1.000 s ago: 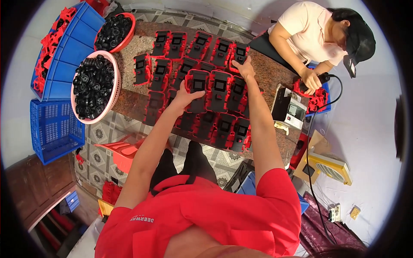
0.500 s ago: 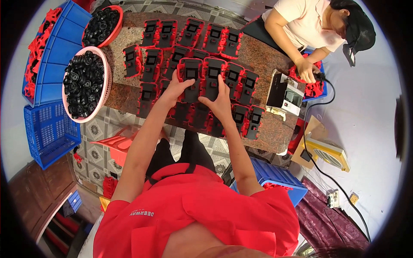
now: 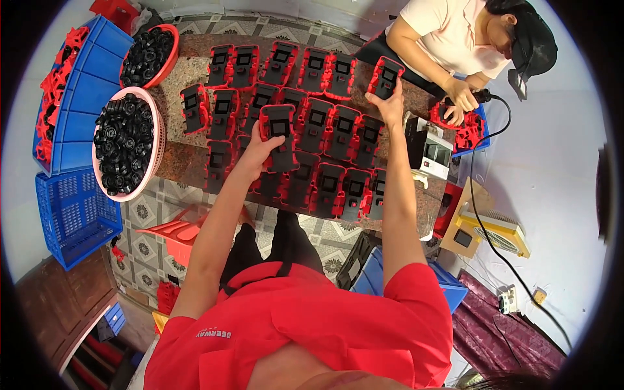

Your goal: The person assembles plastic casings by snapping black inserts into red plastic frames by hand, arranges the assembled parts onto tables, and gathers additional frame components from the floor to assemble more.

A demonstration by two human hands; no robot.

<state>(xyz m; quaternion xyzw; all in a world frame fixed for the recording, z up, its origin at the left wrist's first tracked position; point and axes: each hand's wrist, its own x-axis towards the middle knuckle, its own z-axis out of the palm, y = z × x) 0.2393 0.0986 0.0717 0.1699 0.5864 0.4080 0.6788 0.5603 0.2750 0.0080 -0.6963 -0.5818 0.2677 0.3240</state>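
Observation:
My left hand (image 3: 259, 151) is closed on the side of a red-edged black plastic housing (image 3: 281, 140) with a square window, held above the middle of the table. Farther off to the right, my right hand (image 3: 390, 106) grips the lower end of a second such housing (image 3: 384, 82). I cannot tell whether that one touches the tabletop. Beneath and around my hands, several similar housings (image 3: 317, 120) lie in rows on the speckled stone table (image 3: 170, 153). My left forearm hides parts of the near row.
On the left stand two baskets of black round parts, one pink (image 3: 160, 140) and one red (image 3: 174, 55), beside blue crates (image 3: 78, 91). A co-worker's hand (image 3: 463, 97) holds a corded black tool (image 3: 482, 96) at the far right. A white-and-black device (image 3: 434, 153) stands near the table's right end.
My right hand has carried its housing from beside my left hand toward the table's far right. My left hand, with its housing, has shifted slightly nearer.

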